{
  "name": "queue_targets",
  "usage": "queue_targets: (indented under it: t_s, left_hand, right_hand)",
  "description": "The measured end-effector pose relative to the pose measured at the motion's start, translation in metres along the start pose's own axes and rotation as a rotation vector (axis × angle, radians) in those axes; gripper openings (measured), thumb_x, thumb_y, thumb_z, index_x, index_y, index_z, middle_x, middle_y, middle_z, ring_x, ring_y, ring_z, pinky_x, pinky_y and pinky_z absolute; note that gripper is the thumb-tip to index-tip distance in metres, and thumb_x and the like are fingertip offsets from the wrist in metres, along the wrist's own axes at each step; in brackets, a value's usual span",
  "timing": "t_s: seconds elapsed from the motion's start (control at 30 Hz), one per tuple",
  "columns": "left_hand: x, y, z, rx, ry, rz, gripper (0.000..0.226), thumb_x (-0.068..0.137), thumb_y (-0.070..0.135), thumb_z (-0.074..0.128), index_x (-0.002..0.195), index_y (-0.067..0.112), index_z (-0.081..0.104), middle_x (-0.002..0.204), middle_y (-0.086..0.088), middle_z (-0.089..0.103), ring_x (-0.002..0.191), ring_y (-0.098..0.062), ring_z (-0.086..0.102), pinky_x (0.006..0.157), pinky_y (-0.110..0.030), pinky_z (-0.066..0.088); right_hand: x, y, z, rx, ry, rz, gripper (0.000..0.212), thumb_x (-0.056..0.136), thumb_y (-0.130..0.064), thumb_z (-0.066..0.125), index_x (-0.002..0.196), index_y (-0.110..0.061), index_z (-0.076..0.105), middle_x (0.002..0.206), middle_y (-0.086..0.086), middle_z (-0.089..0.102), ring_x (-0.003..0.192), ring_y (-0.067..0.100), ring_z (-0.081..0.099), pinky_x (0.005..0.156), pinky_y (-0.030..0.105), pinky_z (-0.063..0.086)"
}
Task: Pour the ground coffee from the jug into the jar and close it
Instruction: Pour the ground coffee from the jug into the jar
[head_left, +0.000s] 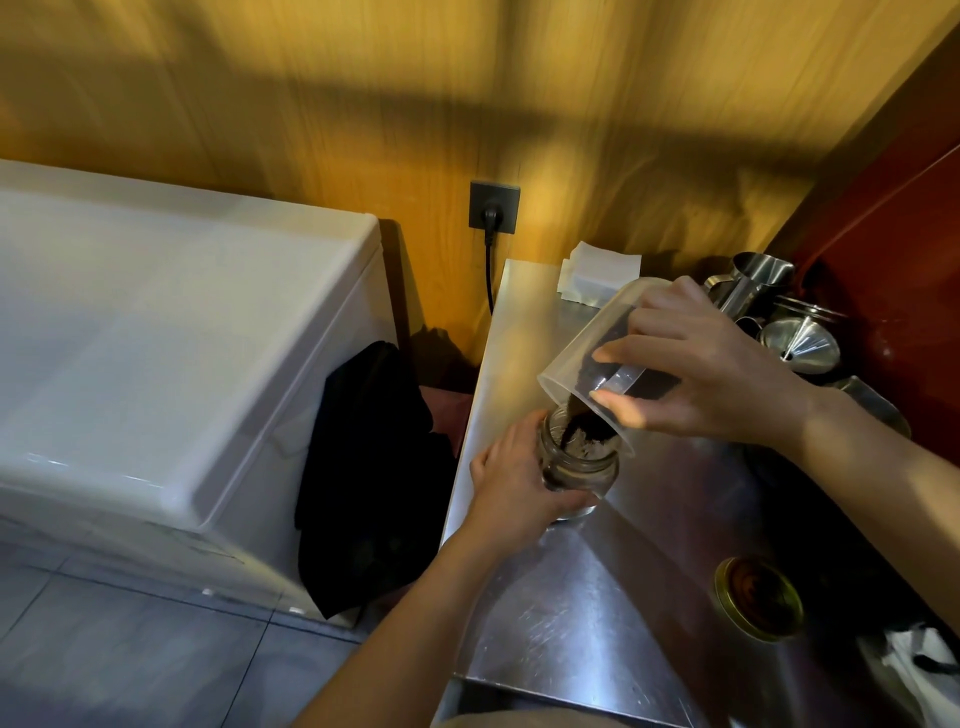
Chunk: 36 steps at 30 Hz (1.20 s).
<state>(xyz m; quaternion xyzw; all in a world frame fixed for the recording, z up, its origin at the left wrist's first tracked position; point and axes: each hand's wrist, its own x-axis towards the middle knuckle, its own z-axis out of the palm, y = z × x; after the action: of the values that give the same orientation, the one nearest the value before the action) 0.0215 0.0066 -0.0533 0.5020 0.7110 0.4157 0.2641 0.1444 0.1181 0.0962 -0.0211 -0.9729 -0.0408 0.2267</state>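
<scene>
The right hand (711, 374) is gripping the clear plastic jug (592, 343), fingers clamped round its wall, and is tipping it steeply so its lip is sitting over the mouth of the glass jar (582, 467). Dark ground coffee (579, 431) is sliding from the jug into the jar. The left hand (514, 478) is wrapping round the jar's side, steadying it upright on the steel worktop (597, 613). The gold lid (758, 597) is lying on the worktop, well apart from the jar, towards the near right
</scene>
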Motion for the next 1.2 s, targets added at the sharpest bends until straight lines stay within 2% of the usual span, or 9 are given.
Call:
queue_targets:
  t_s: [0.17, 0.33, 0.6, 0.77, 1.2]
  left_hand:
    - [-0.0007, 0.0003, -0.0011, -0.004, -0.002, 0.0, 0.078, 0.057, 0.047, 0.074, 0.123, 0.044, 0.032, 0.113, 0.023, 0.041, 0.107, 0.003, 0.032, 0.091, -0.028, 0.014]
    - [-0.0011, 0.0018, -0.0021, -0.002, -0.01, 0.003, 0.079, 0.056, 0.05, 0.071, 0.125, 0.042, 0.033, 0.114, 0.023, 0.042, 0.108, 0.003, 0.032, 0.092, -0.029, 0.015]
    - [-0.0012, -0.0001, -0.0016, -0.004, -0.007, -0.003, 0.08, 0.056, 0.049, 0.074, 0.124, 0.045, 0.031, 0.114, 0.023, 0.042, 0.107, 0.004, 0.032, 0.092, -0.028, 0.015]
    - [-0.0008, -0.0011, -0.0013, 0.008, -0.01, -0.01, 0.082, 0.057, 0.048, 0.075, 0.126, 0.044, 0.031, 0.115, 0.024, 0.04, 0.109, 0.001, 0.031, 0.094, -0.029, 0.015]
    - [-0.0017, -0.0009, -0.002, 0.022, -0.008, 0.0, 0.083, 0.059, 0.046, 0.076, 0.128, 0.042, 0.03, 0.115, 0.023, 0.038, 0.112, 0.0, 0.031, 0.093, -0.03, 0.015]
  right_hand:
    - [-0.001, 0.0004, 0.0009, 0.0, 0.015, -0.01, 0.029, 0.076, -0.027, 0.068, 0.083, 0.001, 0.067, 0.065, 0.012, 0.057, 0.07, 0.025, 0.048, 0.074, 0.027, 0.023]
    - [-0.0007, -0.0001, -0.0009, 0.009, 0.024, -0.013, 0.032, 0.079, -0.031, 0.062, 0.082, 0.001, 0.067, 0.066, 0.011, 0.058, 0.069, 0.026, 0.049, 0.074, 0.026, 0.023]
    - [0.0001, -0.0011, 0.0004, 0.017, 0.024, -0.01, 0.031, 0.078, -0.03, 0.064, 0.081, 0.001, 0.067, 0.065, 0.01, 0.056, 0.074, 0.018, 0.041, 0.076, 0.025, 0.022]
    - [-0.0006, -0.0031, -0.0006, 0.011, 0.051, -0.022, 0.032, 0.08, -0.03, 0.061, 0.079, 0.001, 0.067, 0.064, 0.009, 0.056, 0.068, 0.023, 0.044, 0.075, 0.026, 0.022]
    - [-0.004, -0.0046, 0.0007, -0.002, 0.078, -0.041, 0.03, 0.078, -0.028, 0.061, 0.077, 0.001, 0.068, 0.064, 0.008, 0.058, 0.074, 0.017, 0.039, 0.078, 0.024, 0.02]
